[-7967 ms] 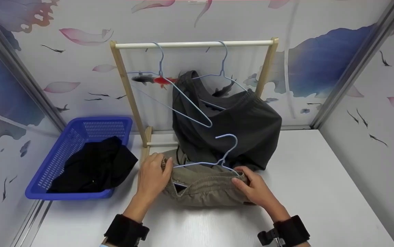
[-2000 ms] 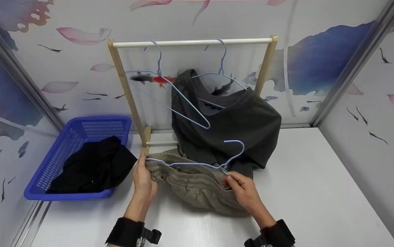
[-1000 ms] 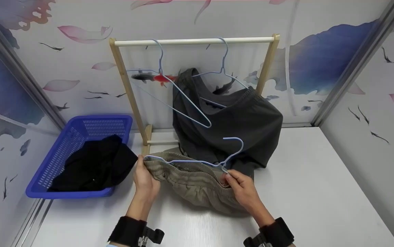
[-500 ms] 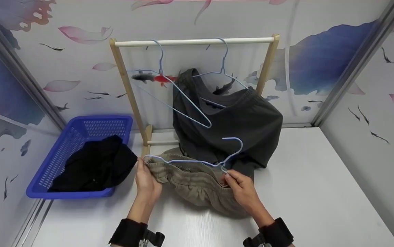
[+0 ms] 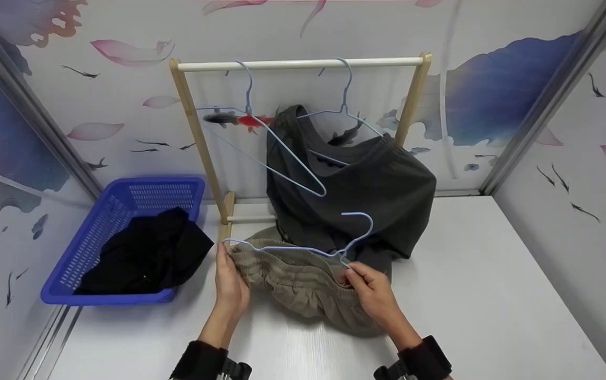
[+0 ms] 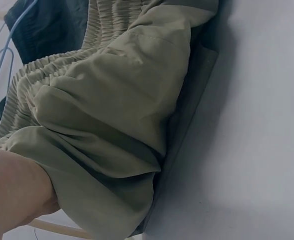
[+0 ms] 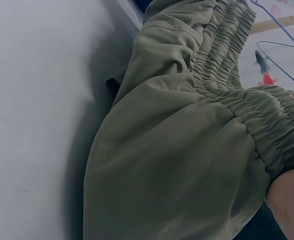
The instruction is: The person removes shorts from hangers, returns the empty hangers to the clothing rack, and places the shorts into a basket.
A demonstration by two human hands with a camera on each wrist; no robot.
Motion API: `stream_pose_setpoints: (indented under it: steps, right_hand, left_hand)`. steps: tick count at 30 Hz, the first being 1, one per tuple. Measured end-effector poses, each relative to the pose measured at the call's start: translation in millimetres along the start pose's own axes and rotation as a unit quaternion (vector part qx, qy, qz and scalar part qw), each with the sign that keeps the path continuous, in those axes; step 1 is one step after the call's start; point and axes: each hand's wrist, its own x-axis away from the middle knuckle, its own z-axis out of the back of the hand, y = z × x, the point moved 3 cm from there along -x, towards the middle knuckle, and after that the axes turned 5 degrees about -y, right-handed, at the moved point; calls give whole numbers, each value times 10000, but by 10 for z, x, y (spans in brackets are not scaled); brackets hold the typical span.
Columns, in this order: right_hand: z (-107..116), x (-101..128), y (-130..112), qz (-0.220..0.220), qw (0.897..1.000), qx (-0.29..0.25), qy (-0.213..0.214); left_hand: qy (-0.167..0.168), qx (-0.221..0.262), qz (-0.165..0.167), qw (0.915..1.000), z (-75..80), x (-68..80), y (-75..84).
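Note:
Olive-green shorts [image 5: 303, 282] with an elastic waistband lie on the white table [image 5: 471, 295], and a light blue wire hanger [image 5: 313, 247] runs through the waistband. My left hand [image 5: 230, 282] grips the left end of the waistband and hanger. My right hand [image 5: 368, 287] pinches the waistband at the hanger's neck. The wrist views show the bunched olive cloth [image 6: 112, 115] [image 7: 186, 165] close up, with a little of each hand at the frame edge.
A wooden rack [image 5: 303, 65] stands behind, carrying an empty blue hanger [image 5: 260, 142] and another hanger with dark grey shorts [image 5: 355, 195]. A blue basket [image 5: 123, 211] holding black clothing [image 5: 144, 253] sits at the left. Patterned walls enclose the table.
My left hand has slid slightly down and right along the waistband, bunching the olive cloth. The hanger and my right hand have barely moved over the last second.

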Motion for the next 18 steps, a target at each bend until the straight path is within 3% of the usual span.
stream_pose_setpoints:
  steps: [7, 18]
  right_hand:
    - [-7, -12, -6, 10, 10000, 25, 10]
    - [-23, 4, 9, 56, 9997, 209, 151]
  left_hand:
    - [-132, -391, 173, 9990, -5, 35, -86]
    - [-149, -1051, 749, 9915, -5, 73, -176]
